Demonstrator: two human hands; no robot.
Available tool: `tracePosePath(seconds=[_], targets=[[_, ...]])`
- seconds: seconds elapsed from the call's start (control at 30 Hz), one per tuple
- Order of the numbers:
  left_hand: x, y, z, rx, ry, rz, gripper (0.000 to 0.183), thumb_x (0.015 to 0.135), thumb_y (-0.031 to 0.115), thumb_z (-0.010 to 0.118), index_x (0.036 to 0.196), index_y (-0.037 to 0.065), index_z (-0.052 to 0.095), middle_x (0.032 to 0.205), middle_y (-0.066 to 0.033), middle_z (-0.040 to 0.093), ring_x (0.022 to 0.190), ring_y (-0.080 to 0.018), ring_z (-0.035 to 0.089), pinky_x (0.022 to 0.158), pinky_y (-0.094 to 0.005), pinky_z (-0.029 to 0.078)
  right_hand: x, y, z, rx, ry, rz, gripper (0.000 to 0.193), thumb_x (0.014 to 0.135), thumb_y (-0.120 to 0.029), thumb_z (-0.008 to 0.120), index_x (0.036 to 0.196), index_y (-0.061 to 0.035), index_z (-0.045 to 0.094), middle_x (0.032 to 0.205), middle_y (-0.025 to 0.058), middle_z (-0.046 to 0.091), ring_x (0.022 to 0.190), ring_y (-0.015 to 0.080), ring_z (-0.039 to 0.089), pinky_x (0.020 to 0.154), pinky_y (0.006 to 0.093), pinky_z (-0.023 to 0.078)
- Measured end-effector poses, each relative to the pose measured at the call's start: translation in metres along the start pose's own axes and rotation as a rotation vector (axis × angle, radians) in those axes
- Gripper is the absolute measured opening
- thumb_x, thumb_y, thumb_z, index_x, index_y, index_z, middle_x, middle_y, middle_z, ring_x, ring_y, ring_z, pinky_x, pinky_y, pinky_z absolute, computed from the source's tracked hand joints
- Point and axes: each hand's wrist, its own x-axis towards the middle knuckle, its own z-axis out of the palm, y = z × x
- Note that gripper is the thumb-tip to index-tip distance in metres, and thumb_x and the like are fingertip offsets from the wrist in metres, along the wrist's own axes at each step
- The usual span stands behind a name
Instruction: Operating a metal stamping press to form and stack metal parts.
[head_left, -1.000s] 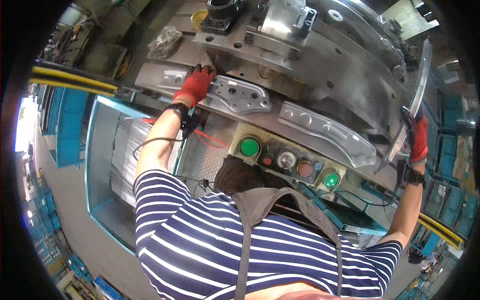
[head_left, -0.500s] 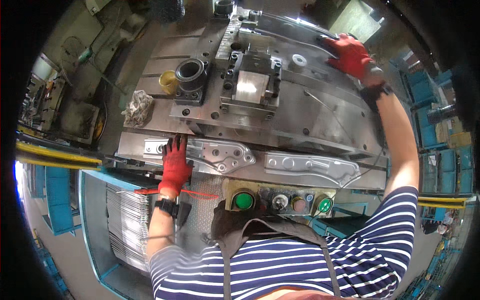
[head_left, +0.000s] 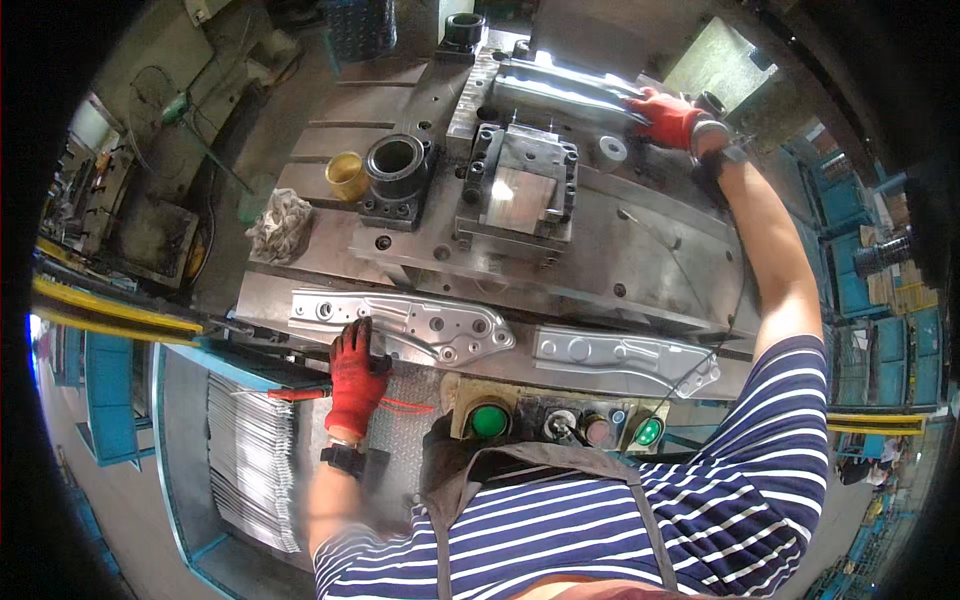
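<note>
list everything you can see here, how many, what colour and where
bed: 1, steel-grey, centre
front parts: 2, silver, front ledge
far part: 1, silver, back of bed
block: 1, steel-grey, on bed
collars: 2, dark, one left of block, one at back
cup: 1, yellow, beside nearer collar
ring: 1, white, right of block
rag: 1, grey-white, left
panel: 1, beige, front centre
big buttons: 2, green, on panel
bin: 1, blue, lower left
stacked pieces: too many to count, silver, in bin
bars: 2, yellow, left and right
racks: several, blue, both sides
left hand: 1, red-gloved, at left front part
right hand: 1, red-gloved, at far part
shirt: 1, navy-and-white stripes, bottom centre
</note>
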Motion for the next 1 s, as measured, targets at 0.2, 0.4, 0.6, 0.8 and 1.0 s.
tracePosePath(seconds=[0.2,0.4,0.6,0.8,1.0], targets=[[-0.019,0.019,0.012,-0.169,-0.001,0.088,0.067,0.07,0.024,0.074,0.129,0.005,0.048,0.126,-0.0196,0.052,0.117,-0.0382,0.048,0.1,-0.0457,0.039,0.002,0.001,0.02,0.055,0.056,0.056,0.056,0.094,-0.046,0.051,0.143,-0.0221,0.038,0.142,0.0289,0.034,0.128,0.0452,0.039,0.103,0.0478,0.04],[-0.051,0.011,0.056,-0.206,-0.244,0.005,0.058,0.071,0.034,0.075,0.118,0.006,0.057,0.112,-0.0193,0.061,0.104,-0.0382,0.057,0.091,-0.0446,0.046,-0.077,-0.02,0.021,0.234,0.3,0.072,0.062,0.089,-0.044,0.058,0.141,-0.0167,0.039,0.131,0.0301,0.044,0.123,0.0458,0.043,0.101,0.05,0.04],[-0.098,0.002,0.125,-0.436,-0.733,-0.096,0.091,0.073,0.039,0.079,0.139,-0.005,0.035,0.124,-0.0198,0.059,0.119,-0.0273,0.055,0.098,-0.0362,0.044,-0.317,-0.057,0.04,0.499,0.61,0.19,0.063,0.081,-0.024,0.068,0.136,-0.0075,0.043,0.131,0.028,0.046,0.123,0.0438,0.043,0.102,0.0454,0.038],[-0.092,0.08,0.124,-0.608,-0.617,-0.11,0.074,0.072,0.024,0.082,0.13,-0.002,0.045,0.121,-0.0138,0.061,0.111,-0.0229,0.058,0.095,-0.0345,0.045,-0.516,-0.112,0.233,0.765,0.527,0.891,0.06,0.08,-0.028,0.067,0.13,-0.0005,0.048,0.122,0.0265,0.054,0.109,0.041,0.054,0.091,0.0453,0.044],[-0.086,0.059,0.169,-0.664,-0.574,-0.106,0.064,0.072,0.015,0.079,0.127,0.0,0.048,0.119,-0.0125,0.062,0.108,-0.0221,0.059,0.093,-0.035,0.047,-0.537,-0.2,0.415,1.467,-0.114,0.754,0.067,0.075,-0.035,0.074,0.123,0.0055,0.05,0.114,0.0266,0.061,0.108,0.0396,0.058,0.089,0.0443,0.047]])
